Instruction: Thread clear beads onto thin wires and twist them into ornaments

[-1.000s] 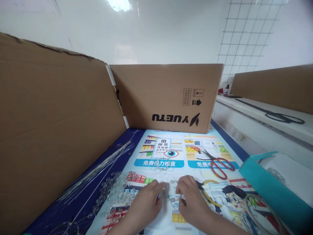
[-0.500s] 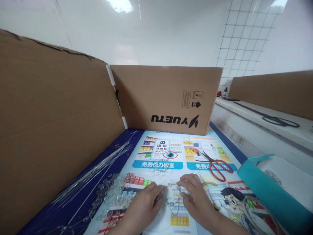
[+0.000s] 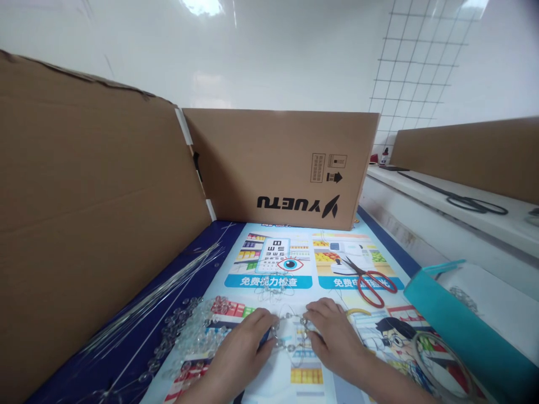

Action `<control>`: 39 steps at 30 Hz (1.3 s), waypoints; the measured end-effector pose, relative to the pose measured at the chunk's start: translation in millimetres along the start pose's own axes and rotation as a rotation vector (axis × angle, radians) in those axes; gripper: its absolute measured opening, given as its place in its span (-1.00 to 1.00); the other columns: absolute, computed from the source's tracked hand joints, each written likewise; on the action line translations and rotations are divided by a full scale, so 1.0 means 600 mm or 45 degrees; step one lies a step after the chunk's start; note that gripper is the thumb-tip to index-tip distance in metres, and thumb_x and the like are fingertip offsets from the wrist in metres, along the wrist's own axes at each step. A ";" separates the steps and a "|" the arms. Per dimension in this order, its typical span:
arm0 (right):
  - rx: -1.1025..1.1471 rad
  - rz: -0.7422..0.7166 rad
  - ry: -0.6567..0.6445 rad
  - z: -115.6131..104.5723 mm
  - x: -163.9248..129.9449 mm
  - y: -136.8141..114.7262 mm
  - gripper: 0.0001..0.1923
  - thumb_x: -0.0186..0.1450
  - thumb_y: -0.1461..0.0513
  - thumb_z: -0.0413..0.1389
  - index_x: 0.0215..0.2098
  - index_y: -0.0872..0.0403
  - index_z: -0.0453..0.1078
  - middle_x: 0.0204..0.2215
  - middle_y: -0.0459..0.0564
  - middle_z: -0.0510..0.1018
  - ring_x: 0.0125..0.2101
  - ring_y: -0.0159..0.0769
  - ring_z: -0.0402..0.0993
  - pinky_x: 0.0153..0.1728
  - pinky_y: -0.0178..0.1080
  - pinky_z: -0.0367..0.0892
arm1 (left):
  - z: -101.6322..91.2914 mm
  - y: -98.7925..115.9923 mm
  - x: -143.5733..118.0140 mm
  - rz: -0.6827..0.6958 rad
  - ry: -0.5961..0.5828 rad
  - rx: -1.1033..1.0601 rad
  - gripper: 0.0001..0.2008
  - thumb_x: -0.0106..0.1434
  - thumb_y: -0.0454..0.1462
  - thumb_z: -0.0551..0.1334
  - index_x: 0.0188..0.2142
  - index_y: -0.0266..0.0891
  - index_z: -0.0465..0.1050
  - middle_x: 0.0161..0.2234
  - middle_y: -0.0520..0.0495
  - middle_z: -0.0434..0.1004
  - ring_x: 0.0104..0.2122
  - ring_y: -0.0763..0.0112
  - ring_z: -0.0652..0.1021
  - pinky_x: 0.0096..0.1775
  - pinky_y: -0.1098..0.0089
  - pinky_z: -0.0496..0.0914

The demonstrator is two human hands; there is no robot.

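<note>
Between my two hands is a small ring of clear beads (image 3: 290,348) threaded on thin wire, with loose wire ends looping out of it. My left hand (image 3: 246,342) pinches the ring's left side between thumb and fingers. On the other side, my right hand (image 3: 330,331) has its thumb and forefinger closed on the beads there. A second beaded wire piece (image 3: 275,283) lies just beyond, on the printed sheet. Left of my left hand spreads a heap of loose clear beads (image 3: 196,331).
Red-handled scissors (image 3: 374,283) lie to the right, near yellow-handled pliers (image 3: 357,311) partly behind my right hand. A bundle of thin wires (image 3: 168,294) lies at the left. A teal box (image 3: 463,320) and a wire coil (image 3: 433,359) sit right. Cardboard panels (image 3: 278,163) stand behind and left.
The view has shifted slightly. Both hands stay on the bead ring, whose beads now lie in a rounder loop; the fingers have moved only a little.
</note>
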State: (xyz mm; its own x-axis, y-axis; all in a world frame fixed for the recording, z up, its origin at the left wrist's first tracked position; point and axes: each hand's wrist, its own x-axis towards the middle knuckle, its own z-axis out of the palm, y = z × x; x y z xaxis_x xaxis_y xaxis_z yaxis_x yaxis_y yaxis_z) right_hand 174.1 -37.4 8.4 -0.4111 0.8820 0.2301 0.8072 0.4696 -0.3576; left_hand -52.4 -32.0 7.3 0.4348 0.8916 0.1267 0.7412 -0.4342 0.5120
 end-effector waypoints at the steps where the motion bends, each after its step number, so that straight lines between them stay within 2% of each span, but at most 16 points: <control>1: 0.007 -0.003 0.006 0.001 0.000 0.000 -0.69 0.16 0.31 0.01 -0.11 0.00 0.35 -0.09 -0.02 0.39 -0.06 -0.17 0.16 -0.05 -0.11 0.10 | 0.001 -0.002 0.000 0.008 0.007 -0.020 -0.68 0.20 -0.32 0.09 -0.05 -0.09 0.34 -0.07 -0.10 0.37 -0.13 0.24 0.43 -0.10 0.33 0.33; 6: 0.039 -0.033 0.040 0.005 -0.001 0.003 -0.63 0.12 0.33 0.02 -0.09 0.00 0.34 -0.10 -0.01 0.38 -0.05 -0.18 0.16 -0.04 -0.11 0.10 | 0.003 -0.011 -0.001 0.023 0.040 -0.104 -0.71 0.21 -0.32 0.09 -0.07 -0.10 0.34 -0.08 -0.10 0.37 -0.12 0.24 0.43 -0.11 0.33 0.34; 11: 0.070 -0.057 0.091 0.009 -0.004 0.006 -0.60 0.10 0.35 0.03 -0.07 0.01 0.33 -0.06 0.00 0.35 -0.03 -0.17 0.13 -0.01 -0.10 0.09 | 0.003 -0.019 -0.001 0.018 0.060 -0.146 -0.72 0.23 -0.31 0.07 -0.05 -0.11 0.31 -0.06 -0.10 0.34 -0.30 0.35 0.48 -0.18 0.35 0.38; 17: 0.059 -0.042 0.077 0.008 -0.003 0.003 -0.58 0.11 0.34 0.02 -0.04 0.04 0.33 -0.03 0.01 0.35 -0.01 -0.15 0.12 0.02 -0.09 0.10 | 0.001 -0.031 0.000 0.052 0.145 -0.106 -0.74 0.24 -0.31 0.08 -0.07 -0.12 0.35 -0.03 -0.12 0.33 -0.08 0.25 0.42 -0.06 0.31 0.33; 20: 0.062 -0.050 0.072 0.006 -0.002 0.000 -0.56 0.13 0.34 0.00 0.00 0.04 0.31 -0.03 0.02 0.37 -0.02 -0.15 0.14 0.01 -0.08 0.11 | -0.007 -0.025 0.000 0.127 0.158 -0.070 -0.76 0.23 -0.32 0.08 -0.13 -0.13 0.39 -0.08 -0.12 0.39 -0.06 0.23 0.40 -0.03 0.28 0.31; 23: 0.066 -0.064 0.088 0.005 -0.002 -0.001 -0.56 0.14 0.34 -0.01 0.01 0.04 0.30 -0.05 0.03 0.38 -0.03 -0.15 0.15 0.00 -0.08 0.12 | -0.015 -0.014 -0.001 0.200 0.120 -0.054 -0.76 0.22 -0.34 0.09 -0.14 -0.12 0.40 -0.14 -0.10 0.44 -0.11 0.24 0.41 -0.06 0.28 0.32; 28: 0.070 -0.066 0.095 0.004 -0.003 -0.002 -0.58 0.16 0.33 -0.02 0.01 0.03 0.29 -0.08 0.01 0.40 -0.04 -0.16 0.16 -0.01 -0.08 0.11 | -0.019 -0.006 -0.003 0.215 0.056 -0.019 -0.74 0.20 -0.34 0.13 -0.11 -0.11 0.39 -0.15 -0.08 0.47 -0.12 0.25 0.41 -0.05 0.26 0.31; 33: 0.073 -0.059 0.048 0.003 -0.002 -0.004 -0.57 0.17 0.32 -0.02 0.02 0.02 0.27 -0.09 -0.02 0.42 -0.05 -0.17 0.16 -0.02 -0.09 0.10 | -0.013 -0.013 -0.007 0.260 0.024 0.040 -0.58 0.20 -0.37 0.11 0.05 -0.03 0.27 0.03 -0.03 0.37 0.02 0.25 0.33 0.07 0.19 0.22; 39: 0.062 -0.045 0.002 0.005 -0.005 -0.001 -0.54 0.18 0.33 -0.05 0.06 0.00 0.24 -0.05 -0.05 0.42 0.00 -0.17 0.13 -0.01 -0.10 0.06 | -0.008 -0.015 -0.007 0.301 -0.149 0.138 -0.44 0.20 -0.46 0.01 0.12 0.12 0.13 0.16 0.08 0.23 0.13 0.29 0.23 0.10 0.10 0.17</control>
State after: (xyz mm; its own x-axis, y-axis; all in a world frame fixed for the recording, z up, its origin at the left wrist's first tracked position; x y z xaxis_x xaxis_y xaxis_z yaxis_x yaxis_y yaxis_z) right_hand 173.1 -40.2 5.1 -0.4385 0.8648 0.2445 0.7708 0.5018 -0.3926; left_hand -63.5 -31.1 6.5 0.6534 0.7458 0.1299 0.6596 -0.6451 0.3856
